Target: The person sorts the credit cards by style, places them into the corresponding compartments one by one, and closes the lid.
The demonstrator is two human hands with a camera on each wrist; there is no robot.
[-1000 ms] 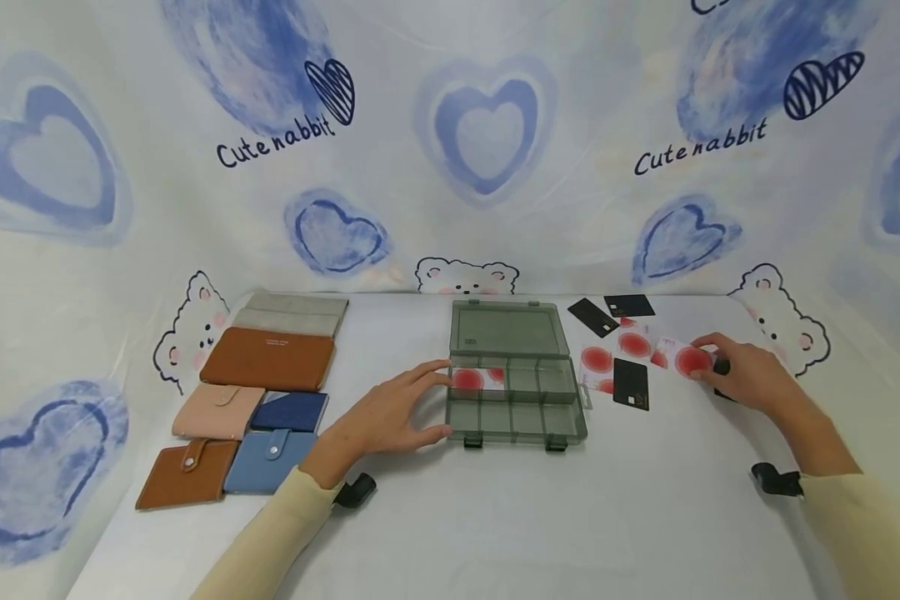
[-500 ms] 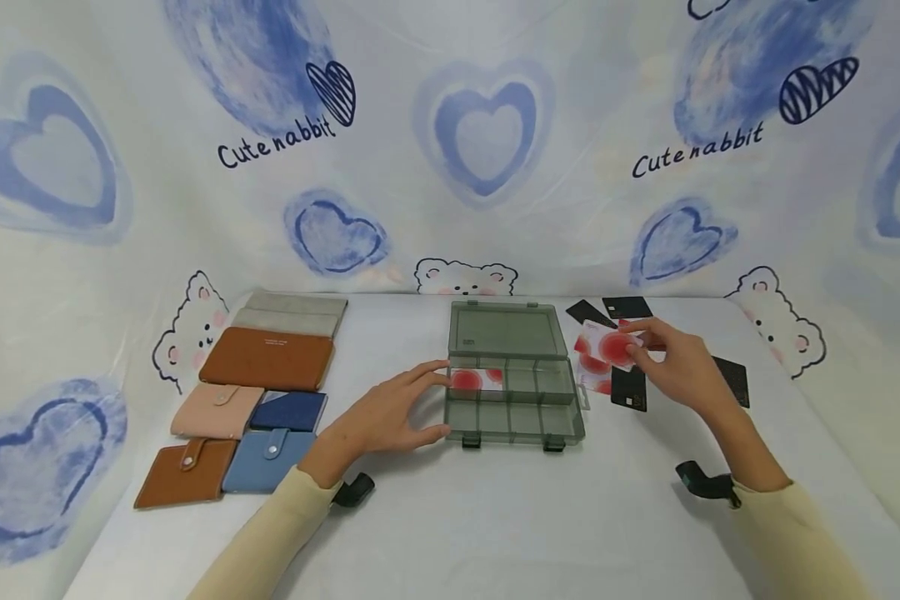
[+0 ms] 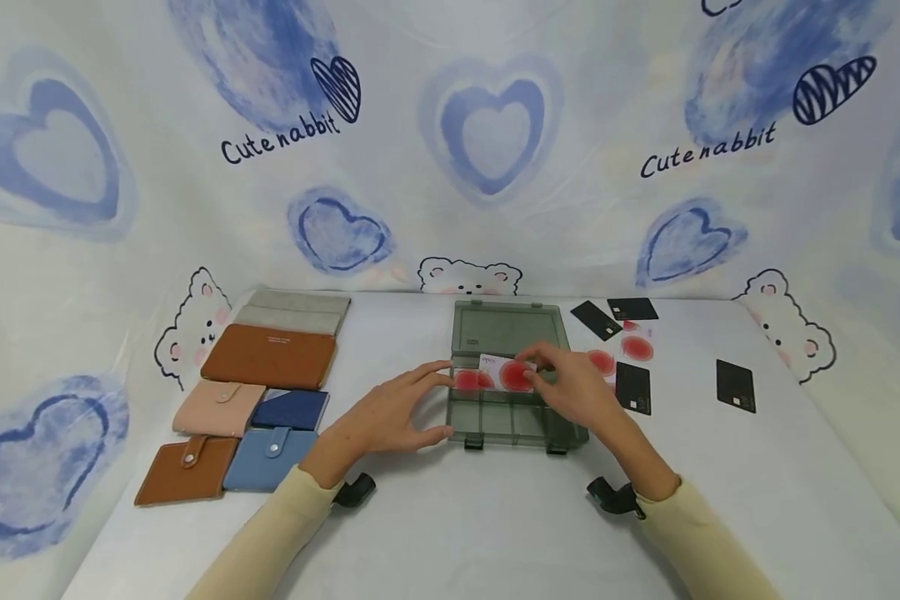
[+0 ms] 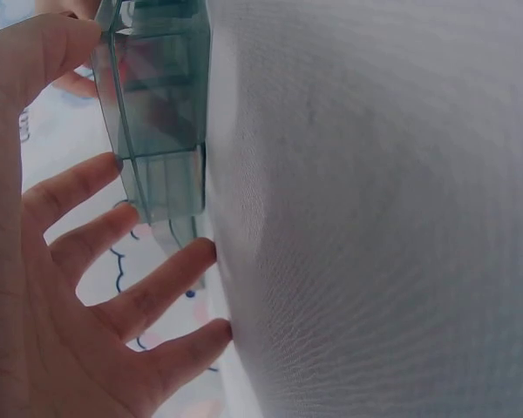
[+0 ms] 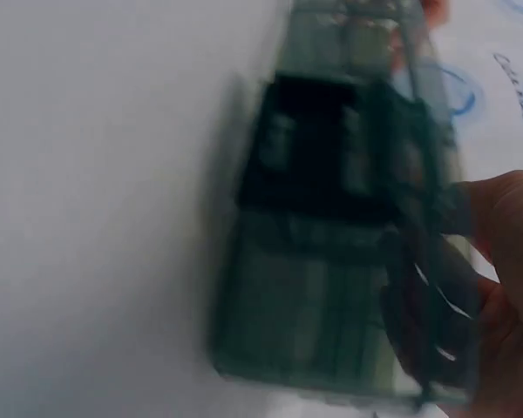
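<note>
A translucent green divided box (image 3: 495,327) lies on the white cloth with its lid folded back. My left hand (image 3: 390,414) rests at the box's left side, fingers straight and spread; in the left wrist view, fingertips are right at the box wall (image 4: 170,187). Between thumb and fingers, my right hand (image 3: 579,390) pinches a red-and-white card (image 3: 502,374) over the back compartments. Another red-patterned card (image 3: 464,381) sits in the back-left compartment, partly covered by the held one. The right wrist view is blurred, with the box front (image 5: 288,296) before the hand (image 5: 510,305).
To the right lie loose black cards, one (image 3: 633,387) overlapping a red-patterned card (image 3: 602,362), another (image 3: 736,385) farther off. At the left are several wallets, including a brown one (image 3: 266,357), a pink one (image 3: 220,409) and a blue one (image 3: 270,460). A patterned cloth hangs behind.
My right hand has picked up the red-and-white card from the right-hand group and carried it left over the box, uncovering a black card. My left hand has stayed put.
</note>
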